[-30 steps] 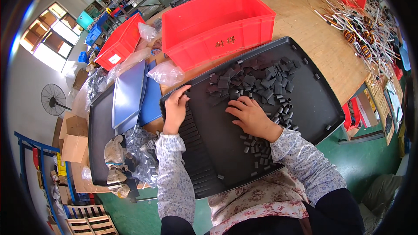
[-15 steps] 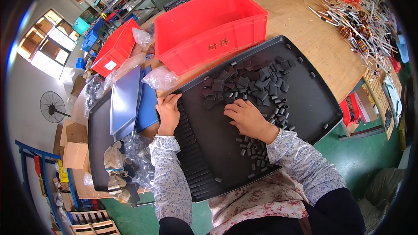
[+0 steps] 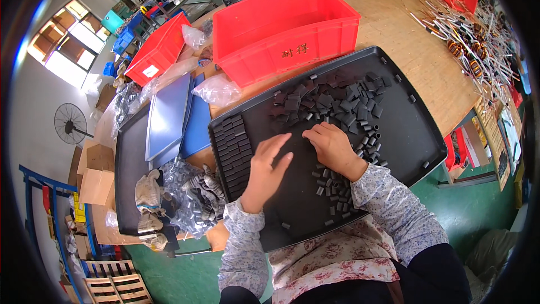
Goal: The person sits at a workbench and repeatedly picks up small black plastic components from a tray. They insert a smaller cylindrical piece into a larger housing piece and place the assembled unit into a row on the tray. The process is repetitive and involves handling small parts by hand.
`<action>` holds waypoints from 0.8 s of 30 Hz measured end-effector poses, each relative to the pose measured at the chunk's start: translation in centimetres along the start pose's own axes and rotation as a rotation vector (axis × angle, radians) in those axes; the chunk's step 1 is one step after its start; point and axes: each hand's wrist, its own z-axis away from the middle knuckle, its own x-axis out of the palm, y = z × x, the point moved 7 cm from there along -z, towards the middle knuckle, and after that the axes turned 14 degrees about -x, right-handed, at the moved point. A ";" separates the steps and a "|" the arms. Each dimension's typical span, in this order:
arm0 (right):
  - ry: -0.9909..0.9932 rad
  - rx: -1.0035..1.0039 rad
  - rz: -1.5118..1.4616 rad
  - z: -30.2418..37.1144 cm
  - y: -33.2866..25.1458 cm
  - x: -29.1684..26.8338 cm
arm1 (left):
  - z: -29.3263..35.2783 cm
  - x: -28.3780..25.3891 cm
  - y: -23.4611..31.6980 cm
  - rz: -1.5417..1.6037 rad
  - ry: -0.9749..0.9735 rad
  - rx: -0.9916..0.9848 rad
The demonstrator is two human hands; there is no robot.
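Note:
My left hand [image 3: 266, 166] hovers above the black tray [image 3: 408, 124], fingers and thumb spread, holding nothing I can see. Close to its right, my right hand [image 3: 335, 145] has its fingers curled together at the edge of a heap of flat black pieces [image 3: 323, 101]; whatever its fingertips may hold is hidden. Short black tubes [image 3: 336, 190] lie loose beside and below the right wrist. Along the tray's left side, black pieces lie in neat packed rows [image 3: 232, 145], partly behind my left hand.
Beyond the tray stands a large red bin [image 3: 253, 65], with a smaller red bin [image 3: 157, 50] to its left. Blue sheets [image 3: 169, 115], a plastic bag of parts [image 3: 188, 191] and work gloves [image 3: 148, 194] lie at left. Wired coils [image 3: 475, 50] crowd the table's far right.
My left hand has left the rows at the tray's left edge and come right, toward my right hand, uncovering the rows. The right hand stays near the heap. The view has shifted slightly.

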 end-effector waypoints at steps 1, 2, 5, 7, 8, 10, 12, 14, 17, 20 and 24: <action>0.015 0.010 -0.012 -0.1 -0.1 -0.3 | 0.3 0.5 -0.2 0.087 -0.035 -0.079; 0.049 0.012 -0.016 -0.2 -0.3 -0.7 | 0.4 0.8 -0.5 0.145 -0.046 -0.118; 0.098 0.031 -0.038 -0.6 -0.4 -1.4 | 0.9 1.6 -1.8 0.203 -0.077 -0.165; 0.057 0.062 -0.071 -0.4 0.0 -1.2 | 1.2 2.2 -2.7 0.231 -0.100 -0.195; 0.069 0.059 -0.092 -0.4 0.1 -1.2 | 1.3 2.6 -3.1 0.262 -0.118 -0.225; 0.091 0.053 -0.133 -0.4 0.3 -1.0 | 1.5 3.0 -3.9 0.326 -0.141 -0.274; 0.167 0.050 -0.186 -0.8 0.1 -1.5 | 1.4 3.1 -4.5 0.399 -0.145 -0.313; 0.236 0.060 -0.266 -1.1 -0.3 -2.0 | 1.5 3.3 -4.8 0.520 -0.150 -0.351; 0.281 0.092 -0.405 -1.3 -0.9 -2.3 | 1.5 3.6 -4.9 0.666 -0.165 -0.389; 0.223 0.123 -0.496 -1.3 -1.4 -2.0 | 1.7 4.2 -5.7 0.686 -0.225 -0.419; 0.150 0.161 -0.597 -1.4 -1.7 -1.3 | 1.8 4.3 -6.5 0.601 -0.265 -0.414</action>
